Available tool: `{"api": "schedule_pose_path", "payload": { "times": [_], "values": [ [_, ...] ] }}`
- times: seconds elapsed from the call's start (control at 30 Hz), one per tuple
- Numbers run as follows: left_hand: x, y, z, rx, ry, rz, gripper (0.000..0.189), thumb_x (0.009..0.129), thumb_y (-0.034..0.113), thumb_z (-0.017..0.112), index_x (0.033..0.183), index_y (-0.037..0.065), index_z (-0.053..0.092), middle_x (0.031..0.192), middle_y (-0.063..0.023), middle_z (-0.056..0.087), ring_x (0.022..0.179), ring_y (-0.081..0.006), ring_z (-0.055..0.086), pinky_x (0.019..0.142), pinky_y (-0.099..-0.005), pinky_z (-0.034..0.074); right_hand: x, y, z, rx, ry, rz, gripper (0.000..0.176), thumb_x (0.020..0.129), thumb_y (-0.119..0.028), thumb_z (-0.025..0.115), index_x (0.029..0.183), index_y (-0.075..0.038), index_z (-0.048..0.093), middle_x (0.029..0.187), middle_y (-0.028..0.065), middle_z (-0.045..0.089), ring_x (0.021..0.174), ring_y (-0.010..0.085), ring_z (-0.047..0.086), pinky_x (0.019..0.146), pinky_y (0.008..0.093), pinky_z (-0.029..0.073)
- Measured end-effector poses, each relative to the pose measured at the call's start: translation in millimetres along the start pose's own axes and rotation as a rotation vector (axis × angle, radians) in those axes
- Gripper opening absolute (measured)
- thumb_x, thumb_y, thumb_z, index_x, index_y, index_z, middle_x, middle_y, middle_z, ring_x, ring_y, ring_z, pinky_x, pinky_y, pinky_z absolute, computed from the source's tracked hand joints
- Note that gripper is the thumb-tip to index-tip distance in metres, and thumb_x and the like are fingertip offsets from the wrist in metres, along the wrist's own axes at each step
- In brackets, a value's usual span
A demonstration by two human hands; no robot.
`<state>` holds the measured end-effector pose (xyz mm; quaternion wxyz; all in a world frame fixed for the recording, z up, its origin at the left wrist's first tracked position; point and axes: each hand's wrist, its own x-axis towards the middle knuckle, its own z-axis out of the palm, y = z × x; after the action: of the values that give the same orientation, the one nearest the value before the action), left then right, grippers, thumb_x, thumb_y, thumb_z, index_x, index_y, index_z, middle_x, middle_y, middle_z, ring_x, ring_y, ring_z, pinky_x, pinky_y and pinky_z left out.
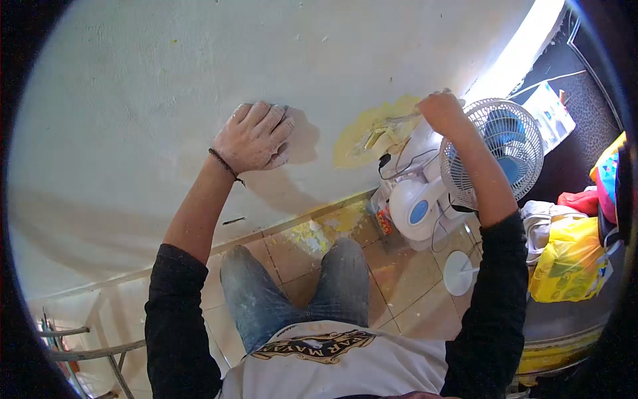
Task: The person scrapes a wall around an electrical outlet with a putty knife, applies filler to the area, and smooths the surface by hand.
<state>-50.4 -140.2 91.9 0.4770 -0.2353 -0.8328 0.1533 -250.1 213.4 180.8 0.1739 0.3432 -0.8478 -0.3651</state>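
Observation:
Against the pale wall (153, 86) my left hand (260, 135) is closed, its fingers curled and coated with white dust; whatever it may hold is hidden. Farther right, my right hand (444, 113) is closed round a thin tool (403, 119), whose handle is mostly hidden in the fist. The tool's visible end reaches left over a yellow patch (352, 143) on the wall. Within that patch sits an opening with a pale yellow piece (380, 141), just below the tool.
A white fan (492, 149) stands beside my right forearm, with a white appliance (417, 207) and cables below it. Paint flakes lie on the tiled floor (399, 272). A yellow bag (570, 261) is at right, a metal frame (100, 352) at lower left.

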Motion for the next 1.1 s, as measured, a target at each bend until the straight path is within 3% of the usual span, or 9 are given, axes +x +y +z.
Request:
{"api": "schedule_pose_path", "payload": {
  "times": [0.13, 0.2, 0.3, 0.43, 0.53, 0.8, 1.1],
  "values": [
    [0, 1, 1, 0.001, 0.019, -0.005, 0.040, 0.068, 0.032, 0.068, 0.102, 0.011, 0.061, 0.101, -0.0067, 0.060, 0.090, -0.0231, 0.056, 0.074, -0.0388, 0.045, -13, 11, -12, 0.124, -0.048, -0.018, 0.011, 0.082, -0.005, 0.061, 0.088, -0.005, 0.071, 0.091, 0.0150, 0.071, 0.093, 0.0298, 0.069, 0.085, 0.0445, 0.052],
    [0, 0, 0, 0.010, -0.008, -0.011, 0.040, 0.068, 0.032, 0.068, 0.102, 0.012, 0.061, 0.101, -0.0068, 0.060, 0.090, -0.0231, 0.057, 0.075, -0.0388, 0.045, -12, 5, -19, 0.235, -0.196, 0.013, 0.014, 0.079, -0.003, 0.062, 0.092, -0.001, 0.069, 0.094, 0.0167, 0.070, 0.095, 0.0322, 0.068, 0.085, 0.0440, 0.052],
    [1, 0, -1, 0.002, -0.014, -0.014, 0.040, 0.069, 0.032, 0.068, 0.102, 0.011, 0.061, 0.101, -0.0066, 0.060, 0.091, -0.0231, 0.056, 0.077, -0.0394, 0.046, -11, -9, -27, 0.336, -0.258, -0.012, 0.016, 0.078, -0.001, 0.060, 0.092, 0.001, 0.068, 0.097, 0.0180, 0.070, 0.097, 0.0332, 0.067, 0.086, 0.0443, 0.052],
    [0, 1, 0, -0.007, 0.010, -0.012, 0.038, 0.070, 0.032, 0.067, 0.101, 0.011, 0.061, 0.100, -0.0066, 0.060, 0.091, -0.0229, 0.056, 0.077, -0.0393, 0.046, -16, -7, -38, 0.390, -0.147, -0.102, 0.016, 0.078, -0.002, 0.061, 0.092, 0.000, 0.068, 0.098, 0.0192, 0.070, 0.096, 0.0344, 0.067, 0.085, 0.0448, 0.053],
    [0, 1, -2, -0.021, -0.003, -0.014, 0.036, 0.070, 0.031, 0.067, 0.100, 0.012, 0.061, 0.101, -0.0060, 0.060, 0.091, -0.0223, 0.056, 0.076, -0.0382, 0.046, -20, -8, -43, 0.337, -0.236, 0.039, 0.017, 0.078, -0.004, 0.061, 0.093, -0.001, 0.068, 0.096, 0.0188, 0.070, 0.094, 0.0345, 0.068, 0.085, 0.0457, 0.052],
    [0, 0, -1, 0.009, 0.017, 0.008, 0.036, 0.070, 0.032, 0.066, 0.099, 0.011, 0.061, 0.099, -0.0067, 0.060, 0.089, -0.0227, 0.056, 0.076, -0.0386, 0.046, -6, -18, -18, -0.004, 0.105, 0.047, 0.014, 0.082, -0.009, 0.056, 0.081, -0.008, 0.070, 0.086, 0.0134, 0.071, 0.082, 0.0289, 0.070, 0.071, 0.0410, 0.055],
    [1, 2, -2, 0.000, 0.012, 0.011, 0.036, 0.070, 0.032, 0.066, 0.099, 0.011, 0.060, 0.100, -0.0073, 0.060, 0.090, -0.0230, 0.056, 0.075, -0.0383, 0.046, 3, -27, -21, -0.034, 0.063, -0.036, 0.013, 0.079, -0.009, 0.062, 0.084, -0.008, 0.074, 0.086, 0.0127, 0.072, 0.083, 0.0280, 0.072, 0.071, 0.0395, 0.057]
  ]
}}
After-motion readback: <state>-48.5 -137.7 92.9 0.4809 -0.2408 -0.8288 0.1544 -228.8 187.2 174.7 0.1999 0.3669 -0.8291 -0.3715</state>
